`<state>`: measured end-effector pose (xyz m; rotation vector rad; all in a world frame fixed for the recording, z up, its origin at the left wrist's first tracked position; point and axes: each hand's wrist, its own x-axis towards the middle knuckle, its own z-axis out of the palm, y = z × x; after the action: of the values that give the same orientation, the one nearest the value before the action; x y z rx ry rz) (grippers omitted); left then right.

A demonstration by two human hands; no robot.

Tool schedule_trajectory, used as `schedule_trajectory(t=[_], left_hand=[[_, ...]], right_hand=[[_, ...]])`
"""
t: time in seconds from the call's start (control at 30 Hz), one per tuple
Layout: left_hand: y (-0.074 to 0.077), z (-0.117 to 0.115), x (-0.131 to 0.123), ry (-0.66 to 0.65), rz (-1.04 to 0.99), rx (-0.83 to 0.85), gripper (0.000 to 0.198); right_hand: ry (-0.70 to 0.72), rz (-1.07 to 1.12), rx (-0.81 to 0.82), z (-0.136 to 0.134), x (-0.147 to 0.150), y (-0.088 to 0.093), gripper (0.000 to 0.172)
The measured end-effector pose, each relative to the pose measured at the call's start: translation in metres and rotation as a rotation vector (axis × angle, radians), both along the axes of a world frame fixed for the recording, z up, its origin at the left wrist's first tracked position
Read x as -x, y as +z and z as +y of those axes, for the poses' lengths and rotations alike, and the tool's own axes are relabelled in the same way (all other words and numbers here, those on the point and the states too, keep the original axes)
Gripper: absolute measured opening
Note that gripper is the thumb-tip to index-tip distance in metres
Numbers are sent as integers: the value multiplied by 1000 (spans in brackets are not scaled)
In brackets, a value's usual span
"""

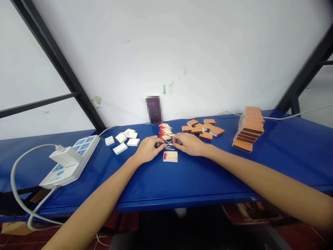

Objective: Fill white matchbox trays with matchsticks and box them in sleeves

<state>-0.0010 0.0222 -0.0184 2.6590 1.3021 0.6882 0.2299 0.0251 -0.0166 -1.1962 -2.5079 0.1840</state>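
Observation:
My left hand (149,149) is closed, thumb and fingertips pinched at the ends of a few loose matchsticks (170,149) lying between my hands. From the other side my right hand (189,144) curls its fingers in, its tips at the same matchsticks. Some of these sticks cross one another. Just in front of my hands is a small white matchbox tray (170,160), partly filled with red-headed matches, heads to the left. Behind my fingers lies a pile of red-tipped matches (165,132). My curled fingers hide parts of the sticks they grip.
Several white matchbox trays (133,142) lie to the left. On the right are loose orange matchboxes (206,135) and a leaning stack of matchboxes (249,129). A power strip (70,166) with a plugged charger and cable occupies the blue table's (156,187) left side. A blurred dark object (154,109) leans against the wall.

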Motion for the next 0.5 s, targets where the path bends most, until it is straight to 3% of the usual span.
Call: schedule_trajectory(t=[0.23,0.5], left_hand=[[0,0,-5,19,100,-83,24],[1,1,1,10,32,-49,25]], right_hand=[[51,-49,-43,-2,4,3,15],[12,-239,-69,-3,-9,8,20]])
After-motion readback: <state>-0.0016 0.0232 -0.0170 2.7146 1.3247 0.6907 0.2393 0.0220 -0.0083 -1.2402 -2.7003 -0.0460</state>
